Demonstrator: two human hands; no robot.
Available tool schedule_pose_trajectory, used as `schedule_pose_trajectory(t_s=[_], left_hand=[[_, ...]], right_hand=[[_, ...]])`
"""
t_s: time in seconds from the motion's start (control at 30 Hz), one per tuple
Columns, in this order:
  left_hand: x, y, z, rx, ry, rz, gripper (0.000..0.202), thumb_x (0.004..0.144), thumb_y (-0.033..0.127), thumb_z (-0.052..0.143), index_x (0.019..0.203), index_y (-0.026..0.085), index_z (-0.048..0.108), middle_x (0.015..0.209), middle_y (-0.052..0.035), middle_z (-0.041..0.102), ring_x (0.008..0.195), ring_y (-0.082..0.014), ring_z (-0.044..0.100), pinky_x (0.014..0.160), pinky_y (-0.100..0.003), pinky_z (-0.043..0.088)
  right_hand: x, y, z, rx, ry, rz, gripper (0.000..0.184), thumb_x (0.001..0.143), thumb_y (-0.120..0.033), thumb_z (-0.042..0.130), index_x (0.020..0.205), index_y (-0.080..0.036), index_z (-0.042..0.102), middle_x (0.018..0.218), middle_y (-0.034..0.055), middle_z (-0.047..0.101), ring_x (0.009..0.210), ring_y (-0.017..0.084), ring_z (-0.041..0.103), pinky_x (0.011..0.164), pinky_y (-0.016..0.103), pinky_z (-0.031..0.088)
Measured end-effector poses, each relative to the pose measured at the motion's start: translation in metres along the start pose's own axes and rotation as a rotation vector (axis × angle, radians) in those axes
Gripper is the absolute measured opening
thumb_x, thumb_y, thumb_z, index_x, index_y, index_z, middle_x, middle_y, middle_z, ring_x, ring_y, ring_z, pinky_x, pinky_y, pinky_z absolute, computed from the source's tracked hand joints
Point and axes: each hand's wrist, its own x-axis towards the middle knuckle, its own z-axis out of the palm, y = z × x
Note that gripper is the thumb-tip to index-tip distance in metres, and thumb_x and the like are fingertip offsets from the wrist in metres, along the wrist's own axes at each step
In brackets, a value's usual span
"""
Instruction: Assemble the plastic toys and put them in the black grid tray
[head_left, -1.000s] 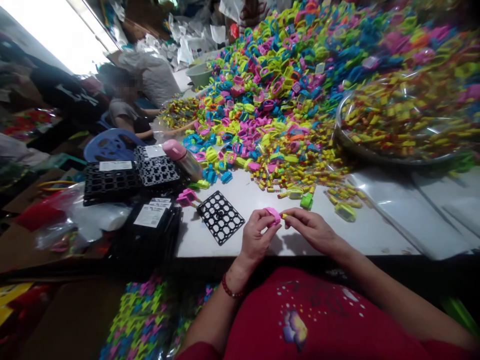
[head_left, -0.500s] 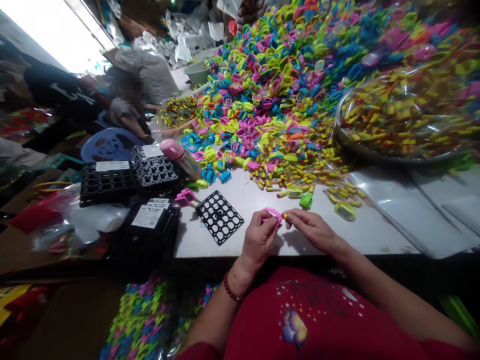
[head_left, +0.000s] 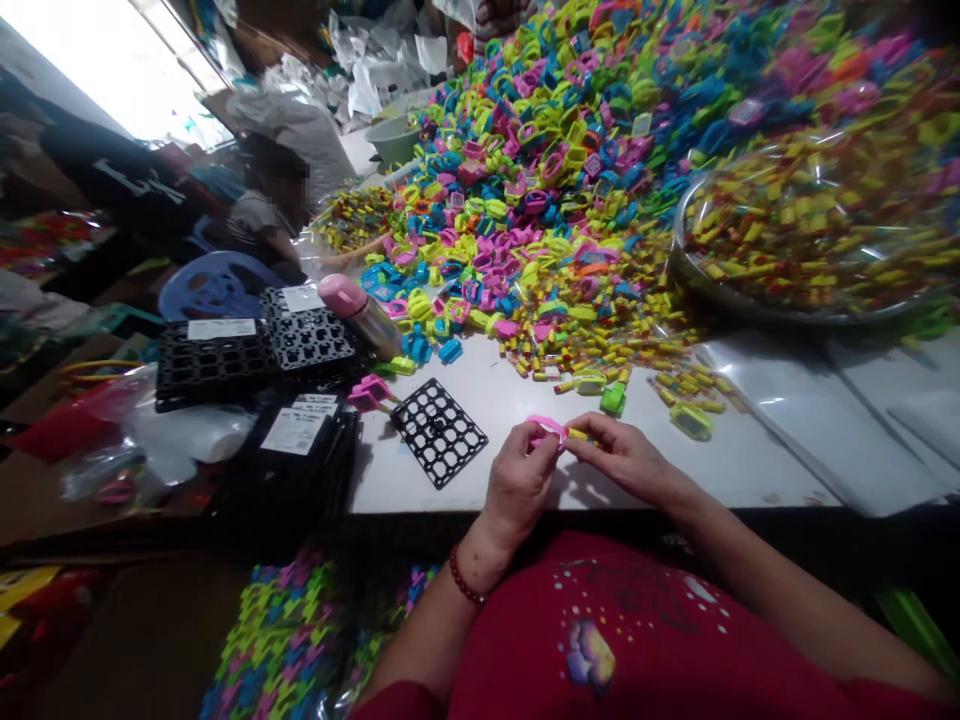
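Observation:
My left hand (head_left: pixel 517 485) is closed around a small pink plastic ring-shaped piece (head_left: pixel 546 427) just above the white table's near edge. My right hand (head_left: pixel 626 458) pinches a short yellow stick (head_left: pixel 576 434) whose end touches the pink piece. A black grid tray (head_left: pixel 439 431) lies flat on the table just left of my left hand. Two finished-looking pink pieces (head_left: pixel 371 393) rest beside the grid's far corner.
A huge heap of pink, yellow, green and blue plastic pieces (head_left: pixel 540 170) covers the table's far side. A clear round bowl of yellow sticks (head_left: pixel 810 240) stands at right. Stacks of black trays (head_left: pixel 247 355) and a pink-capped bottle (head_left: pixel 358 312) sit left. Another person (head_left: pixel 270 210) sits far left.
My hands have stayed in place; the pink piece has turned in my left fingers and the yellow stick now touches it. The person at far left has shifted slightly.

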Motion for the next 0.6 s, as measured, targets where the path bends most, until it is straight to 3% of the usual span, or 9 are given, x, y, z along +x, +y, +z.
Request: schedule_pose_trajectory(t_s=[0.13, 0.37, 0.6], left_hand=[[0.0, 0.0033, -0.0019, 0.067, -0.026, 0.014, 0.023, 0.097, 0.019, 0.048, 0.108, 0.022, 0.068, 0.104, -0.01, 0.059, 0.095, -0.0187, 0.058, 0.083, -0.029, 0.051], [-0.0031, 0.0027, -0.0001, 0.224, -0.03, 0.039, 0.023, 0.097, 0.017, 0.047, 0.107, 0.022, 0.067, 0.104, -0.0102, 0.06, 0.093, -0.0192, 0.057, 0.082, -0.028, 0.05], [-0.002, 0.0037, -0.0027, 0.192, -0.08, 0.042, 0.021, 0.097, 0.016, 0.046, 0.103, 0.022, 0.065, 0.099, -0.0084, 0.061, 0.09, -0.019, 0.057, 0.08, -0.027, 0.048]], right_hand=[[0.0005, -0.001, 0.0012, -0.043, 0.02, 0.01, 0.037, 0.088, -0.055, 0.064, 0.096, -0.019, 0.067, 0.084, 0.0005, 0.065, 0.075, 0.016, 0.055, 0.066, 0.025, 0.045], [0.0017, 0.0031, 0.0019, -0.231, 0.022, -0.027, 0.033, 0.092, -0.051, 0.058, 0.09, -0.02, 0.067, 0.073, -0.0009, 0.061, 0.063, 0.014, 0.049, 0.056, 0.025, 0.037], [0.0048, 0.0007, 0.0028, -0.337, 0.031, -0.053, 0.029, 0.091, -0.044, 0.057, 0.077, -0.019, 0.065, 0.063, -0.0022, 0.057, 0.058, 0.013, 0.048, 0.054, 0.025, 0.034]])
